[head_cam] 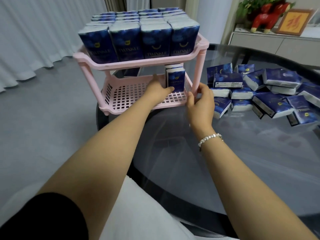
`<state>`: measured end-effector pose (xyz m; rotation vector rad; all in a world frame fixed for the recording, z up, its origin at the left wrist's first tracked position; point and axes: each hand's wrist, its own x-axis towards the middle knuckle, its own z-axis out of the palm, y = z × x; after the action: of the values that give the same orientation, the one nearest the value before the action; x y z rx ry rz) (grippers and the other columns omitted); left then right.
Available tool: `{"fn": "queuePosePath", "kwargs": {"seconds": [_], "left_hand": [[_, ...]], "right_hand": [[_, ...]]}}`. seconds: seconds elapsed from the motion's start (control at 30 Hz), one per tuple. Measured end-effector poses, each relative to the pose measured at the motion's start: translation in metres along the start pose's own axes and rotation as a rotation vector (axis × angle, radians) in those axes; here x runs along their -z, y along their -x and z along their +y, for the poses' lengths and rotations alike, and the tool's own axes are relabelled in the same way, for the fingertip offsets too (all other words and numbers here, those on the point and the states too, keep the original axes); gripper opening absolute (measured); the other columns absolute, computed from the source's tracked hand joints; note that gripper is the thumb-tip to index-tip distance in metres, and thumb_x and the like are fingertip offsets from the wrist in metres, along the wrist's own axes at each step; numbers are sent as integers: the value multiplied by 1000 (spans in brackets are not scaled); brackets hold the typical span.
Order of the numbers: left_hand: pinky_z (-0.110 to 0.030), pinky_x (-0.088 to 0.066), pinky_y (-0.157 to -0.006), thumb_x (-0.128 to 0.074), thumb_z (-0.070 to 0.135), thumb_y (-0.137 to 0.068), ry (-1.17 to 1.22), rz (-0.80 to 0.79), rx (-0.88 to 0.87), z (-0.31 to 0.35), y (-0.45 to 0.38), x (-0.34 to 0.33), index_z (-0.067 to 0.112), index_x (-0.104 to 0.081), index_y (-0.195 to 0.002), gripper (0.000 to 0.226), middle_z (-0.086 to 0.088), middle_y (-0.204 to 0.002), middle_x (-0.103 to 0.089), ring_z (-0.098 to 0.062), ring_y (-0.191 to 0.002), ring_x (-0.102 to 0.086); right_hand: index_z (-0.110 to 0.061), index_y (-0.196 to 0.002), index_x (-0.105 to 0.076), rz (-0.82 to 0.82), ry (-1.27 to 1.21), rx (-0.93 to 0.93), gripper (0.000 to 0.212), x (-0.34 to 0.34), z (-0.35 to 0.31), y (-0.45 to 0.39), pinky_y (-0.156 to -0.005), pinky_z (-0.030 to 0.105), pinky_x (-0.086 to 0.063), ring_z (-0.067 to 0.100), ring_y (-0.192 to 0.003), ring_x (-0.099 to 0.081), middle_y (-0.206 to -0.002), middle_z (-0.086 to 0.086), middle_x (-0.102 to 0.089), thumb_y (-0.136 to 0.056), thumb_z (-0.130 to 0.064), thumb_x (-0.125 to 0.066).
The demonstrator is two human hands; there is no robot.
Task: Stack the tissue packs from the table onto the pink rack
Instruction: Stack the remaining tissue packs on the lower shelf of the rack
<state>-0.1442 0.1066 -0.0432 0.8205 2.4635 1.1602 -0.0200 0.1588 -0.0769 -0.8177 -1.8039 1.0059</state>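
- Head view: grey floor and pale curtains lie behind a round dark glass table (242,153); a pink rack (138,62) with two tiers stands at its far left edge.
- Upper tier is full of upright blue tissue packs (156,40), standing in close rows with their printed fronts toward the camera.
- Left hand (158,90) reaches into the lower tier, thumb touching the bottom corner of one upright pack (175,81); the other fingers are mostly hidden, so whether it grips or only steadies the pack is unclear.
- That pack stands on its short end at the tier's right side, just right of the left hand, long axis vertical, front toward the viewer. At least one more pack stands directly behind it.
- Right hand (200,101) curls loosely near the rack's front right post (196,75), holding no pack; contact with the post is hard to tell.
- Loose pile of packs (263,94) lies flat and jumbled to the right of that hand, long axes pointing every way.
- Judgement: packs look light, soft and squashy in slick film wrap; pinching across the two broad faces should hold best without slipping.
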Motion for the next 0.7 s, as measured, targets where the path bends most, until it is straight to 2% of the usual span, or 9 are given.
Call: {"fn": "queuePosePath", "kwargs": {"seconds": [0.1, 0.2, 0.27, 0.37, 0.43, 0.47, 0.57, 0.6, 0.7], "left_hand": [[-22, -35, -86, -58, 25, -94, 49, 41, -18, -3, 13, 7, 9, -32, -144, 59, -9, -143, -46, -24, -126, -47], [-26, -36, -98, -57, 24, -94, 78, 84, -50, -6, 29, 10, 7, -41, -140, 51, -10, -141, -49, -25, -128, -47], [-30, -39, -99, -57, 22, -94, 88, 101, -72, -6, 40, 9, 7, -47, -135, 45, -10, -136, -53, -24, -123, -52], [-29, -43, -98, -57, 19, -93, 106, 124, -109, 1, 62, 3, 10, -54, -129, 37, -8, -130, -56, -21, -116, -55], [-33, -41, -103, -57, 18, -93, 86, 150, -149, 6, 77, -1, 13, -58, -124, 32, -7, -128, -55, -22, -114, -55], [-38, -40, -106, -57, 18, -92, 78, 163, -167, 9, 83, -3, 15, -60, -122, 30, -7, -127, -55, -23, -114, -56], [-42, -41, -104, -56, 15, -92, 85, 169, -200, 18, 101, -10, 15, -64, -114, 24, -5, -123, -56, -23, -110, -57], [-40, -43, -102, -55, 13, -93, 100, 156, -202, 21, 105, -13, 15, -65, -113, 22, -5, -121, -57, -22, -108, -58], [-29, -46, -94, -50, 12, -95, 154, 68, -162, 28, 115, -25, 13, -63, -116, 25, -5, -123, -59, -21, -108, -58]], "right_hand": [[-6, -121, -54, 0, 35, 24, 30, 0, 0, 0, -72, -1, -28, 9, -91, -45, -111, 8, -53, -91, -10, -52], [-6, -128, -50, -17, 63, 11, 36, 0, -2, 1, -78, 4, -28, 11, -96, -47, -117, 9, -51, -92, -12, -52], [-5, -132, -47, -36, 80, 4, 40, 1, -4, 2, -83, 7, -28, 13, -102, -48, -121, 11, -49, -93, -13, -52], [-5, -135, -45, -67, 106, -15, 43, 3, -4, 5, -96, 23, -37, 25, -109, -52, -124, 13, -50, -93, -16, -51], [-5, -133, -46, -78, 115, -19, 42, 9, -9, 9, -96, 34, -42, 30, -105, -57, -123, 13, -52, -93, -15, -49], [-5, -132, -48, -81, 121, -23, 40, 13, -13, 10, -96, 33, -43, 30, -105, -57, -124, 13, -53, -93, -13, -48], [-4, -133, -48, -63, 184, -21, 39, 34, -19, 11, -95, 20, -34, 26, -115, -52, -131, 13, -49, -94, -7, -44], [-5, -133, -49, -47, 234, -4, 40, 42, -18, 10, -97, 21, -33, 27, -118, -49, -132, 13, -49, -94, -6, -44], [-12, -131, -52, -63, 546, 52, 39, 65, -1, 9, -100, 38, -32, 32, -121, -39, -136, 9, -48, -94, -15, -45]]}}
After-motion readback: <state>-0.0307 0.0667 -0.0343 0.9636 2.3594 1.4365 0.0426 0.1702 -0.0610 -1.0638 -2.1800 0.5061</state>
